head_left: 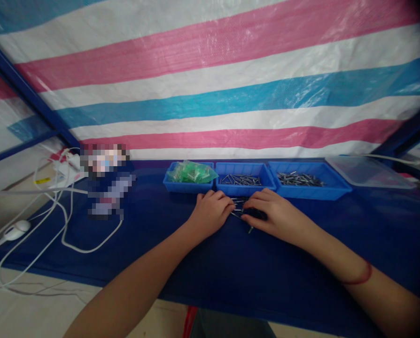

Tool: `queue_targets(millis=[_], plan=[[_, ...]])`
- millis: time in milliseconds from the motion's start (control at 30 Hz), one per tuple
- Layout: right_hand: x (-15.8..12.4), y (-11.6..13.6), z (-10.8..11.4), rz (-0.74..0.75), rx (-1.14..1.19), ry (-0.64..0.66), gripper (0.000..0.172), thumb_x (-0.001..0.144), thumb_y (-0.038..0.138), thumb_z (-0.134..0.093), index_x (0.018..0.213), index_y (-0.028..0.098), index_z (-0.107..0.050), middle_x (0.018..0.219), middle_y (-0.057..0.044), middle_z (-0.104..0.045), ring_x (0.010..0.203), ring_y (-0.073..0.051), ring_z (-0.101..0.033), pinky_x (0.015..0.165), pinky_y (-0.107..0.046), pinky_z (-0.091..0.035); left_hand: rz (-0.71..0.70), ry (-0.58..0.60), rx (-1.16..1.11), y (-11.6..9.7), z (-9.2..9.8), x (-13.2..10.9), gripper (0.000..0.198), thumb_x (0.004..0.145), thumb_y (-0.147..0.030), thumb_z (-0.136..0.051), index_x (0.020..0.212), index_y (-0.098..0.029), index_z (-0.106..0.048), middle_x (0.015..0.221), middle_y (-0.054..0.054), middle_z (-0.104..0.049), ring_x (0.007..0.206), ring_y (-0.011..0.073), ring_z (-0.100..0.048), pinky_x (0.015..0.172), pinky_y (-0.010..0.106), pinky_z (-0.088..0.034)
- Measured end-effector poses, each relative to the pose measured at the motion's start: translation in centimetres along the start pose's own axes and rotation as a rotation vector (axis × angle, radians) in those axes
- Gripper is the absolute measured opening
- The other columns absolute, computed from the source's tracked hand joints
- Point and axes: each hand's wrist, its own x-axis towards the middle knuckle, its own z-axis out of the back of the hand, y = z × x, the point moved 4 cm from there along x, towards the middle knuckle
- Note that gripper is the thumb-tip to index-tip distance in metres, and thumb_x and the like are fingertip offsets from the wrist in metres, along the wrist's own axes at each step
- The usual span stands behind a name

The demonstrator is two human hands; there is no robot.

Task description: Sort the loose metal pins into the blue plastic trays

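Several thin metal fasteners [237, 212], too small to tell as screws or nails, lie on the dark blue table between my two hands. My left hand [213, 210] rests palm down with its fingers bent together at their left side; whatever is beneath the fingertips is hidden. My right hand [266, 213] curls its thumb and fingers around a dark clump of the fasteners on the right. One loose fastener [250, 230] pokes out below the right thumb. Just behind my hands stands the middle blue bin [245, 190], holding similar metal fasteners [240, 180].
The left blue bin [183, 188] holds a bag of green pieces [192, 172]; the right bin [331, 190] has more metal fasteners [298, 179]. A clear plastic lid [368, 172] lies farther right. White cables [69, 234] tangle at left beside a blurred item [107, 197]. Striped sheeting [213, 108] hangs behind.
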Motion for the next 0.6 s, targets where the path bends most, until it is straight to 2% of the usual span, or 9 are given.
queue_targets(millis=[133, 267, 367, 600], plan=[[-0.04, -0.08, -0.50, 0.004, 0.009, 0.049, 0.013, 0.084, 0.028, -0.059, 0.092, 0.019, -0.065, 0.087, -0.007, -0.063, 0.083, -0.021, -0.056, 0.076, -0.036, -0.045, -0.030, 0.028, -0.042, 0.09, 0.14, -0.02, 0.026, 0.094, -0.038, -0.041, 0.099, -0.025, -0.063, 0.103, 0.001, -0.062, 0.094, 0.0206, -0.054, 0.076, 0.035, -0.035], [-0.10, -0.12, -0.63, 0.004, 0.000, 0.062, 0.012, 0.084, 0.024, -0.058, 0.092, 0.019, -0.066, 0.085, -0.007, -0.063, 0.083, -0.021, -0.056, 0.076, -0.035, -0.045, -0.052, 0.035, -0.088, 0.13, 0.48, -0.10, 0.024, 0.089, -0.041, -0.049, 0.105, -0.027, -0.059, 0.107, 0.002, -0.059, 0.098, 0.0225, -0.053, 0.079, 0.037, -0.037], [-0.16, -0.07, -0.66, 0.000, 0.004, 0.056, 0.012, 0.084, 0.024, -0.059, 0.092, 0.020, -0.066, 0.084, -0.007, -0.063, 0.083, -0.021, -0.056, 0.075, -0.035, -0.045, -0.076, 0.061, -0.098, 0.05, 0.58, -0.15, 0.022, 0.087, -0.041, -0.053, 0.101, -0.026, -0.061, 0.106, 0.002, -0.058, 0.098, 0.0222, -0.053, 0.081, 0.037, -0.037], [-0.20, 0.02, -0.74, 0.003, 0.022, 0.078, 0.012, 0.086, 0.022, -0.056, 0.088, 0.020, -0.067, 0.083, -0.006, -0.061, 0.081, -0.019, -0.055, 0.073, -0.034, -0.044, -0.108, 0.093, -0.091, -0.20, 0.40, -0.01, 0.024, 0.092, -0.039, -0.046, 0.094, -0.023, -0.064, 0.104, 0.002, -0.059, 0.096, 0.0204, -0.053, 0.080, 0.036, -0.036]])
